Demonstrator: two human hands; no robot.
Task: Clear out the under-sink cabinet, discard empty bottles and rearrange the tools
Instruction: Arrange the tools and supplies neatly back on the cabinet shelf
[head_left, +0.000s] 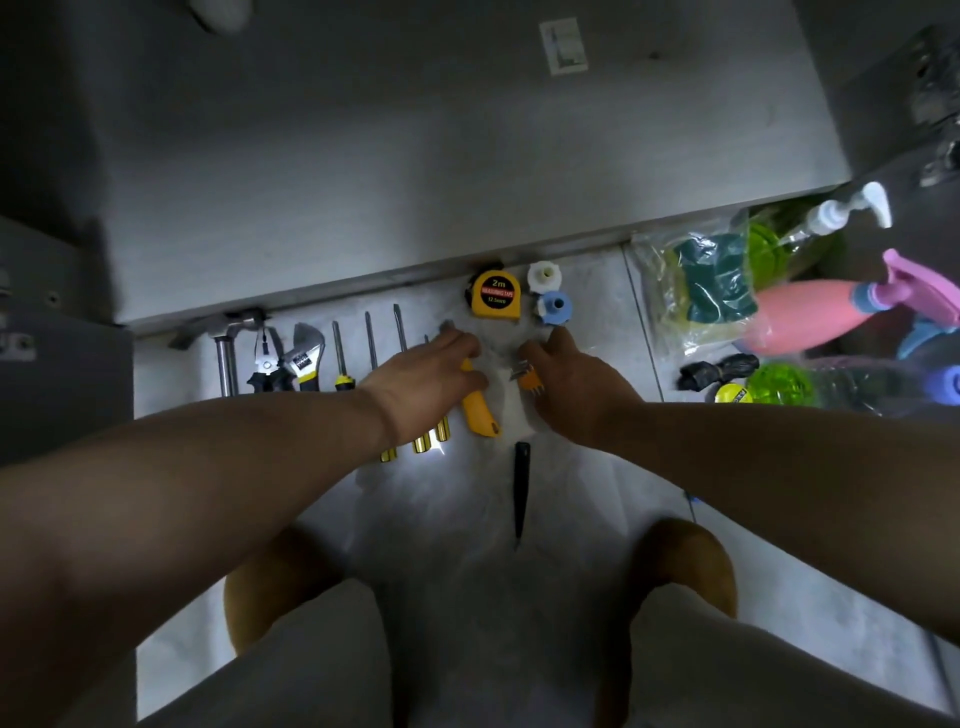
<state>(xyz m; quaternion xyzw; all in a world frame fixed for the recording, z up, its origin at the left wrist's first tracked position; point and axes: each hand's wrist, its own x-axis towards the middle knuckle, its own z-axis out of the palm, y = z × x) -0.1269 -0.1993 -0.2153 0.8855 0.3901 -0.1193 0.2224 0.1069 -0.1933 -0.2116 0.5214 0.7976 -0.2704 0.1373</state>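
A row of tools is laid on the floor (467, 545) along the foot of the grey cabinet front (415, 156): a hammer (226, 358), pliers (267, 366), a wrench (306, 353), screwdrivers (370, 338) and a yellow knife (480, 415). A tape measure (496, 296) and a blue cap (556, 306) are set just behind. One tool is left out of the row. A black pointed tool (521, 488) lies alone, closer to the person than both hands. Its long side runs the same way as the screwdrivers, with the thin tip toward the person. It lies between the two arms, a little nearer the right one. The left hand (431, 371) is laid palm down over the screwdriver handles and the top end of the yellow knife, with its fingers close together. Whether the knife is held or only touched cannot be told. The right hand (574, 387) is laid low on the floor, with one finger stretched toward the blue cap. A small orange piece (527, 382) is touched by its thumb side, but whether it is pinched cannot be told. A bare gap is seen between the yellow knife and the orange piece. The black tool is likely meant for that gap. For that, a hand would have to be drawn back toward the body. The tool would then only need to be slid straight forward, with no turning.
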